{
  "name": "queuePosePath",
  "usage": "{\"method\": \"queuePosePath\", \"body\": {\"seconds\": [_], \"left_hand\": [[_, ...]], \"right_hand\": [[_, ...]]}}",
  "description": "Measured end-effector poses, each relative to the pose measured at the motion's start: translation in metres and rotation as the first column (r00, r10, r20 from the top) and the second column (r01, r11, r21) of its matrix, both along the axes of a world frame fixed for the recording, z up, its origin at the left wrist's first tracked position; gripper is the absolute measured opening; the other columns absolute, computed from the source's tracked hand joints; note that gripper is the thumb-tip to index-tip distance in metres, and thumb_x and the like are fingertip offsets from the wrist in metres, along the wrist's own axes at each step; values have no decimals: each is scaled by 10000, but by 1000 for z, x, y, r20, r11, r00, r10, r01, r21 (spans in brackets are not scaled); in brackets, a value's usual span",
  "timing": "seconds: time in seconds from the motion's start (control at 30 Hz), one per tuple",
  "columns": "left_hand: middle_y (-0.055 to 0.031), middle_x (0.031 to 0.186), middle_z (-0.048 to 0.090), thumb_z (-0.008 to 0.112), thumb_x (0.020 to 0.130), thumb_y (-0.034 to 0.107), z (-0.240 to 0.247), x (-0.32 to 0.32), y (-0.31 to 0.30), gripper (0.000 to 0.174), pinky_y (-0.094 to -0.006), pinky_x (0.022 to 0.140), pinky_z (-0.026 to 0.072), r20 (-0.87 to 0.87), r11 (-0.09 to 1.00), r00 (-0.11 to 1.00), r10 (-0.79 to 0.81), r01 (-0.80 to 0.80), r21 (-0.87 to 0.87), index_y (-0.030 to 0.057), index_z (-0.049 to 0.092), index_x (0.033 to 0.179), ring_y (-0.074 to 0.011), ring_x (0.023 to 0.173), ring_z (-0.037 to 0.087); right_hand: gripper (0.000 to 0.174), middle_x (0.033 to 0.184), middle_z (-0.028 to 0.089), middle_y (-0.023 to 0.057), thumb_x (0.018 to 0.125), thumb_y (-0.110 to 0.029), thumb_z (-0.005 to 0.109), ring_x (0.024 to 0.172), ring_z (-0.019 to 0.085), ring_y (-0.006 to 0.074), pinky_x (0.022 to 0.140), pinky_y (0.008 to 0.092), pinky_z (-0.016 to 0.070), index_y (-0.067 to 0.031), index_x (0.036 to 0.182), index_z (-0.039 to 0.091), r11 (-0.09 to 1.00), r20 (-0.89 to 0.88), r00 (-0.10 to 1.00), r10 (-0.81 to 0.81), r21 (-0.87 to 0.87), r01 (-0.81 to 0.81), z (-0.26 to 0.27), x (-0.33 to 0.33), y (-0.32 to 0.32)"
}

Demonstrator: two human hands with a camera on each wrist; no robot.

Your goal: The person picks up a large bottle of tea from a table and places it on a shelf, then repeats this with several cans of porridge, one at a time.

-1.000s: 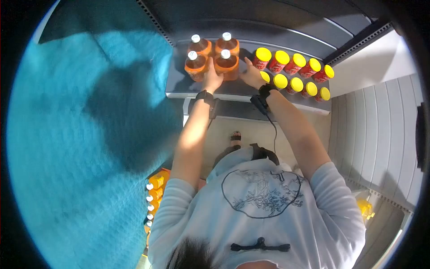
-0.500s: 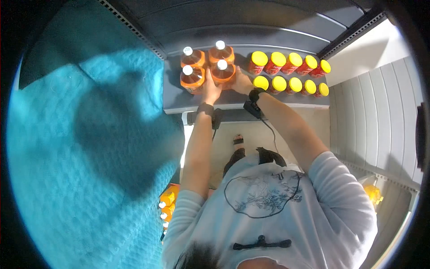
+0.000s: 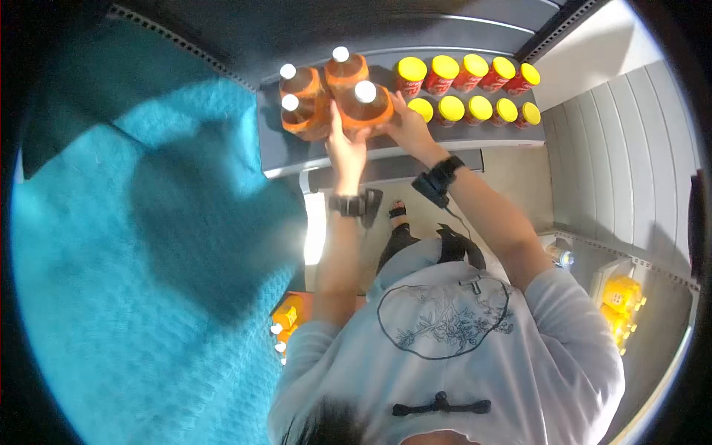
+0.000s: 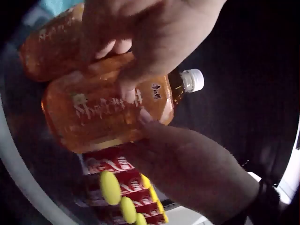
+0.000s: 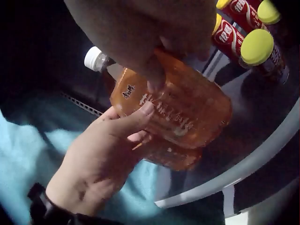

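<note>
2 hands on 1 orange bottle [image 3: 363, 107]: the left hand [image 3: 345, 144] grips its left side and the right hand [image 3: 404, 126] its right side, both clamped on it with curled fingers. Left wrist view confirms: the left hand's fingers wrap over the top of the label, with the right hand cupping it from the opposite side. Right wrist view shows the same from the other side, with the right hand's thumb on the label and the left hand's fingers pressed against the body. The bottle has a white cap [image 3: 365, 91] and sits at the front of the grey shelf [image 3: 297, 152], tilted and nearer the head camera than its neighbours. Cannot tell if its base touches the shelf. 3 other orange bottles [image 3: 308, 111] stand just left of and behind it, close-packed; 1 of them shows directly under the held bottle in the right wrist view. 2 rows of yellow-capped red bottles [image 3: 478, 107] stand on the same shelf to the right, the nearest just beside the right hand's fingers. Each wrist carries a black wrist band [image 3: 347, 204]. Teal fabric [image 3: 148, 237], blurred, fills the left of the head view. More yellow bottles [image 3: 285, 319] sit lower down by the left elbow, with another yellow batch at far right below the shelf.
</note>
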State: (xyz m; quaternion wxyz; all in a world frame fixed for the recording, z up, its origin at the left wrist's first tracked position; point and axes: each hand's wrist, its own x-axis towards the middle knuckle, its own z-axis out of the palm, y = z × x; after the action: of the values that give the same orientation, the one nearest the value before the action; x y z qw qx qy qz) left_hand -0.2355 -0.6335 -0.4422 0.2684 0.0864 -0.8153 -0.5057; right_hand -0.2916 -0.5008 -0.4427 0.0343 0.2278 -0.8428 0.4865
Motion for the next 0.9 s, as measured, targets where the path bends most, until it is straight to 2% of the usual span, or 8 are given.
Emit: {"method": "queuePosePath", "body": {"seconds": [0.2, 0.3, 0.33, 0.43, 0.53, 0.73, 0.83, 0.9], "left_hand": [[-222, 1151, 488, 660, 634, -21, 83, 34, 66, 741, -349, 874, 416, 13, 992, 998, -63, 61, 107, 62, 322, 1288, -262, 1051, 510], [-216, 1132, 507, 671, 628, -7, 89, 35, 102, 722, -331, 868, 415, -72, 946, 982, -175, 188, 265, 48, 349, 1272, -258, 1037, 522], [-205, 1116, 525, 672, 636, 10, 99, 36, 117, 708, -330, 850, 421, -48, 989, 989, -143, 144, 27, 41, 354, 1268, -254, 1019, 537], [-205, 1085, 541, 686, 646, 46, 108, 36, 162, 696, -326, 821, 429, -79, 953, 952, -297, 289, -95, 40, 364, 1262, -254, 1000, 550], [-157, 1158, 510, 671, 665, 8, 121, 46, 223, 674, -317, 818, 435, -133, 836, 848, -513, 529, 148, 1, 358, 1262, -204, 994, 534], [-150, 1106, 551, 659, 651, -2, 128, 73, 355, 667, -292, 811, 434, -75, 697, 701, -709, 713, 78, 4, 372, 1253, -171, 958, 552], [-151, 1048, 583, 648, 651, 21, 144, 89, 415, 646, -280, 803, 435, -86, 609, 608, -790, 793, 17, 5, 387, 1242, -152, 939, 566], [-152, 1050, 582, 643, 655, 23, 158, 96, 454, 636, -283, 802, 435, -146, 511, 510, -848, 859, 32, -4, 389, 1238, -156, 936, 568]], "right_hand": [[637, 1184, 479, 183, 705, -70, 646, 1199, 364, 253, 933, 326, 336, -56, 1267, 348, 976, 150, 988, 47, -219, -14, 83, 46, 72], [634, 1181, 486, 170, 703, -65, 651, 1141, 435, 250, 919, 320, 345, -35, 1261, 352, 986, -135, 984, -117, -133, 99, 88, 56, 116], [620, 1198, 480, 150, 718, -71, 642, 1082, 478, 201, 899, 310, 362, -13, 1260, 347, 980, -188, 969, -162, -145, 136, 90, 61, 131], [603, 1167, 496, 181, 707, -129, 658, 1059, 507, 240, 873, 323, 397, -35, 1237, 387, 939, 66, 991, -120, -315, 135, 101, 82, 187], [601, 1141, 511, 195, 710, -90, 635, 1048, 511, 218, 868, 303, 401, 19, 1237, 365, 844, 84, 963, -258, -466, 266, 111, 116, 239], [666, 1126, 507, 218, 706, -137, 645, 1031, 527, 257, 850, 306, 413, 27, 1260, 315, 751, -33, 813, -581, -405, 521, 104, 180, 364], [633, 1254, 420, 162, 750, -98, 615, 1109, 442, 173, 935, 285, 337, 58, 1269, 287, 696, 168, 786, -595, -380, 609, 143, 227, 420], [645, 1154, 511, 153, 736, -101, 628, 1026, 505, 146, 869, 272, 400, 17, 1278, 298, 654, 70, 681, -729, -222, 723, 168, 250, 457]]}}
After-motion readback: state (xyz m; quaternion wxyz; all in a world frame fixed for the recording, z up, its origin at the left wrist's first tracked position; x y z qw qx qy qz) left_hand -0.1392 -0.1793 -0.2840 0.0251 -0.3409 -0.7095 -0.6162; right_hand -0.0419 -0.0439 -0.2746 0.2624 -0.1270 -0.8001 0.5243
